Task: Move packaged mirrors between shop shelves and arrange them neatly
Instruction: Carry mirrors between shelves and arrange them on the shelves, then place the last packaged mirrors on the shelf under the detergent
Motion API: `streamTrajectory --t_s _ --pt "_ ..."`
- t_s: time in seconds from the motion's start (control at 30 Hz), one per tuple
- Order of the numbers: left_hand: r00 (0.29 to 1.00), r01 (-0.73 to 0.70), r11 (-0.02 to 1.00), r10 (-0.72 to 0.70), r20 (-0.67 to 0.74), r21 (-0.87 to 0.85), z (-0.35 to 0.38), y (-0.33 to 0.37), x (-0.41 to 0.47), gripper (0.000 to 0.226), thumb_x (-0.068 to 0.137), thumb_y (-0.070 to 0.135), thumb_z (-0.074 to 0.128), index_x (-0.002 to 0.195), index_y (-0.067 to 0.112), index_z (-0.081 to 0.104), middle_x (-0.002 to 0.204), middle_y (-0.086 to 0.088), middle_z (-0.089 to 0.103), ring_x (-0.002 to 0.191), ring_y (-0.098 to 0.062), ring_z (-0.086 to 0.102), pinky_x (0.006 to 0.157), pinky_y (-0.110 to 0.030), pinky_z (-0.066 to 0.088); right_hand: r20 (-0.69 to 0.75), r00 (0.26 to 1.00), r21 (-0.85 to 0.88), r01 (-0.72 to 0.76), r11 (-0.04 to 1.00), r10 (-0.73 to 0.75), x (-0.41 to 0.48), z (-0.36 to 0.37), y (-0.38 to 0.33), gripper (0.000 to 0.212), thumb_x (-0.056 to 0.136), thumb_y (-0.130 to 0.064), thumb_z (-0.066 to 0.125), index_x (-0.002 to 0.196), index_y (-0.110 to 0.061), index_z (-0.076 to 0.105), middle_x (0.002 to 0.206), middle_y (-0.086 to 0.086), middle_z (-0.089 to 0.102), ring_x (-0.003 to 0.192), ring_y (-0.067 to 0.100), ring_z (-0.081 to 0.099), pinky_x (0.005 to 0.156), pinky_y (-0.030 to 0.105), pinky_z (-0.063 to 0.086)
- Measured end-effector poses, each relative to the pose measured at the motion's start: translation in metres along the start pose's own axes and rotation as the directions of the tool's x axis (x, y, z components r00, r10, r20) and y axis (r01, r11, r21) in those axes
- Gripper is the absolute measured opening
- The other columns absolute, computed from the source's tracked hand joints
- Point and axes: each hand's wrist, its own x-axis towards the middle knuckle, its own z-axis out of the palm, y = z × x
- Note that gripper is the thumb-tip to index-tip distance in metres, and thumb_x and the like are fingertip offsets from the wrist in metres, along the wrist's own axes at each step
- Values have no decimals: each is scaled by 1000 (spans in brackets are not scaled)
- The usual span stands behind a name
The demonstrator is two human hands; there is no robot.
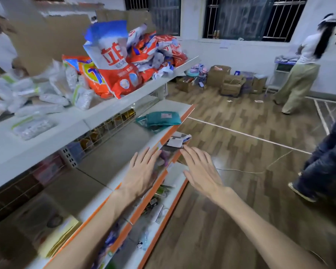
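Both my hands reach out over the front edge of the middle shelf (pixel 113 152), fingers straight and spread. My left hand (pixel 144 169) hovers over the orange-trimmed shelf edge, its fingertips near a clear-wrapped packaged mirror (pixel 166 155) with a purplish print. My right hand (pixel 200 169) is on the other side of that package, out past the shelf edge, fingertips close to it. Neither hand grips anything. A white and blue package (pixel 179 139) lies just beyond the fingertips. Motion blur hides whether the fingers touch the wrapping.
Teal packets (pixel 159 118) lie further along the middle shelf. The upper shelf (pixel 97 111) holds orange detergent bags (pixel 122 72) and white pouches (pixel 47 98). Lower shelves (pixel 163 206) carry small goods. Cardboard boxes (pixel 231 82) stand by the far wall. Two people (pixel 303 63) stand to the right.
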Motion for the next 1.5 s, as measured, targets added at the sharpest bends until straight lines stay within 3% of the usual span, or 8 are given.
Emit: streamTrajectory --t_s 0.17,0.23,0.4,0.63,0.87,1.17,1.37,1.5 --pt "995 -82 994 86 54 -78 26 17 70 69 87 29 59 149 23 29 159 2 24 147 -24 20 115 -54 26 26 995 99 -103 990 101 29 22 55 55 93 -26 55 145 -14 40 155 7 32 137 26 34 111 44 37" --pt "988 -150 983 152 20 -104 37 20 102 68 86 28 63 146 27 31 158 4 26 146 -21 21 113 -53 30 20 996 147 -87 985 85 41 30 73 50 95 -24 53 143 -16 42 153 3 34 135 23 36 109 42 38" --pt "946 -313 931 289 -147 -187 55 20 196 64 86 24 64 145 18 39 156 0 31 146 -21 26 115 -45 30 -54 994 142 97 985 -91 87 30 125 43 93 -18 56 135 -22 50 143 -3 47 126 19 45 101 34 42" --pt "936 -318 909 256 -240 -269 72 5 299 52 92 34 46 140 15 46 148 -2 42 141 -24 34 112 -43 33 -121 951 -8 286 958 -285 180 13 211 33 97 -24 45 127 -21 59 129 -7 59 120 17 50 95 30 38" --pt "978 -186 954 156 -142 -235 109 -31 370 59 88 21 64 143 16 42 150 -1 40 142 -22 33 108 -48 37 -104 965 54 246 968 -239 253 75 250 37 93 -23 55 130 -21 53 131 -7 54 120 18 49 96 30 38" --pt "994 107 982 -108 5 -155 147 -54 440 65 86 18 61 147 18 37 156 3 30 144 -18 23 114 -48 28 -43 930 107 367 924 -364 364 146 303 38 92 -28 52 128 -18 56 133 -2 56 122 20 49 98 36 45" --pt "915 402 910 -404 6 -105 170 -78 472 66 84 14 55 148 14 36 158 -2 27 147 -23 23 121 -37 13 -49 822 176 567 805 -568 448 183 338 44 88 -28 64 129 -18 54 132 -3 55 120 20 50 97 35 45" --pt "815 580 815 -580 9 1 174 -87 457 64 80 20 53 143 10 45 152 -8 39 139 -31 39 115 -40 28 -38 760 214 640 738 -648 486 205 327 42 87 -30 58 128 -18 53 129 -2 55 118 21 50 95 35 42"
